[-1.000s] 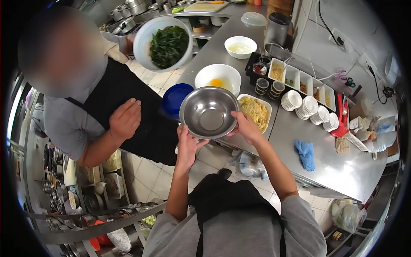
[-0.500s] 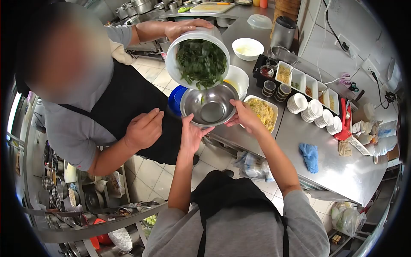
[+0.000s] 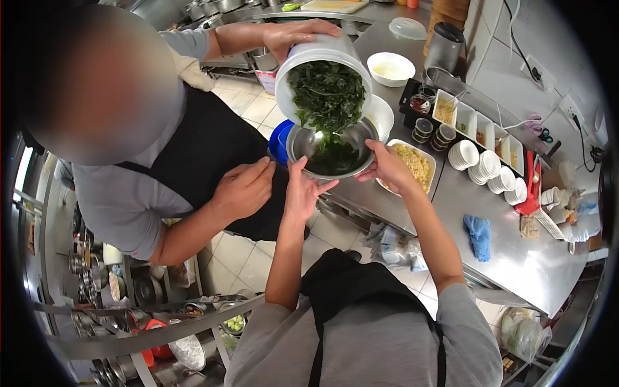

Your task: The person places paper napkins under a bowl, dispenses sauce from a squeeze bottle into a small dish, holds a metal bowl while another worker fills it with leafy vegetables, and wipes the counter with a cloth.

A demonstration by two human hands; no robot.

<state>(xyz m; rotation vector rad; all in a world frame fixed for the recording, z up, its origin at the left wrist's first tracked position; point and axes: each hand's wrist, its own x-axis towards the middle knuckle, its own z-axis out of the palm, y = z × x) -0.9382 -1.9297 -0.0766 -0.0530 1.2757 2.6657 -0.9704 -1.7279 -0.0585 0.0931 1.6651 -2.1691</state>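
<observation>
My left hand [image 3: 302, 192] grips the near left side of a metal bowl [image 3: 300, 138], its thumb at the rim. On the opposite side, my right hand [image 3: 389, 168] clasps the rim of the same bowl. Above it, a co-worker's hand [image 3: 303, 36] tips a white tub [image 3: 324, 46] towards us. Dark leafy greens [image 3: 327, 90] slide out of the tub's mouth, and some lie in the bowl with what looks like liquid. The co-worker's other hand [image 3: 248, 190] hangs to the left of my left hand, apart from the bowl.
Right of the bowl, a steel counter [image 3: 445, 222] holds a dish of yellow food [image 3: 412, 164], stacked white cups [image 3: 488, 166], condiment trays [image 3: 480, 132] and a blue cloth [image 3: 478, 237]. A white bowl [image 3: 391, 68] stands farther back. The co-worker [image 3: 206, 138] stands close on the left.
The tub is tipped over the bowl as before, but greens have now dropped into the bowl, which held almost nothing earlier. The whole view has shifted slightly.
</observation>
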